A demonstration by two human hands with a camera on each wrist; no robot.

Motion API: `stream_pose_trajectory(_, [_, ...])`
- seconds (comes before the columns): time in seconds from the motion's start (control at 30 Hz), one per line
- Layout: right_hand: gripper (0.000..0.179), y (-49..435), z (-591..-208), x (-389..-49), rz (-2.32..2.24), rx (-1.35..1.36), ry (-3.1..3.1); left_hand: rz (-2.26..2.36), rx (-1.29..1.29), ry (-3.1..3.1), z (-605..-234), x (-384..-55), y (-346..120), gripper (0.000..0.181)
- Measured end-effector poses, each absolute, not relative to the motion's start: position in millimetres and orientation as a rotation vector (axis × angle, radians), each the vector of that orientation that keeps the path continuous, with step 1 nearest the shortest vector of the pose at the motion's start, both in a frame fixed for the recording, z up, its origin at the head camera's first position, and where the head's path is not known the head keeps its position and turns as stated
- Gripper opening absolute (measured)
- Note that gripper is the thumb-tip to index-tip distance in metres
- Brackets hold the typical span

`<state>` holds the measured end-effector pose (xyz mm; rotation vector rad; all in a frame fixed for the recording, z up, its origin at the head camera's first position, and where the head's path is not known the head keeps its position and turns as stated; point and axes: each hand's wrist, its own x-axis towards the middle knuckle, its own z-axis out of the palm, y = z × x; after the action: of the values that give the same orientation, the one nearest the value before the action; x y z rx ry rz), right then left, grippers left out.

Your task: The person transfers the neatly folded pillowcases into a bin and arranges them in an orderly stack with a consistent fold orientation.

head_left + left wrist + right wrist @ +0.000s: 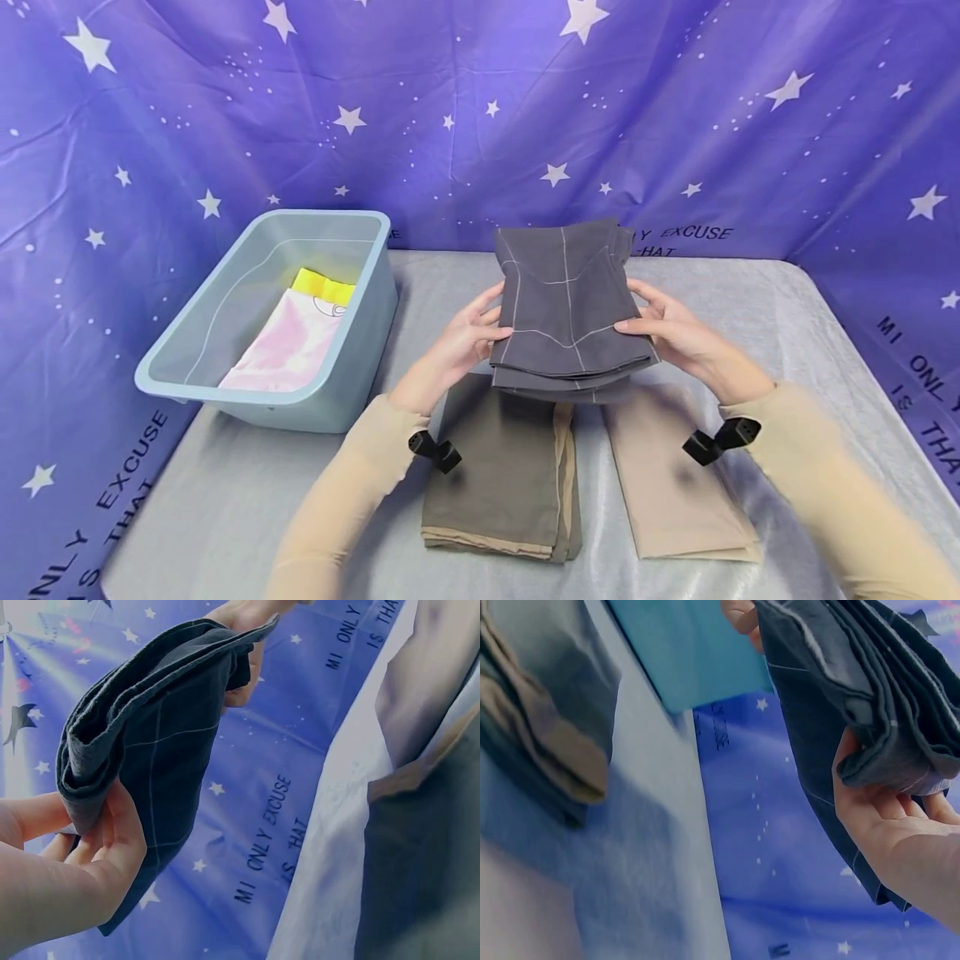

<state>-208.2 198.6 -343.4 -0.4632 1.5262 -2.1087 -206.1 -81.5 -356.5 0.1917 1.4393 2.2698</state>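
Observation:
Both hands hold a folded dark grey cloth (566, 300) with thin white lines, raised over the table. My left hand (465, 337) grips its left edge, thumb on the upper face. At the opposite edge, my right hand (671, 329) pinches it the same way. Several stacked layers show along the cloth's near edge, and in the left wrist view the fingers (112, 847) curl beneath the folds. Below lie a folded olive-brown cloth (495, 475) with a tan border and, to its right, a folded beige cloth (678, 492). The held cloth overlaps the far ends of both.
A blue-grey plastic bin (378, 292) stands at the left of the table (750, 308), holding a pink and yellow folded cloth (288, 342). A purple star-printed curtain (465, 83) hangs behind and along both sides.

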Motion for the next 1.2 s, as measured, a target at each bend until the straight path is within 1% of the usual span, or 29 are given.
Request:
stream_pose_trajectory(0.47, [0.055,157,-329,-212,-2.107,-0.437,1.484,2.350,0.133,1.506,-334,-184,-119,0.068])
stream_pose_trajectory(0.7, [0.059,140,-321,-213,-2.103,-0.420,1.478,2.313,0.041,1.648,-322,-175,-134,0.068])
stream_pose_trajectory(1.13, [0.063,105,-315,-216,-2.112,-0.480,1.434,2.411,0.128,1.615,-307,-165,-165,0.065])
stream_pose_trajectory(1.2, [0.063,100,-314,-216,-2.113,-0.472,1.435,2.399,0.101,1.642,-305,-163,-169,0.065])
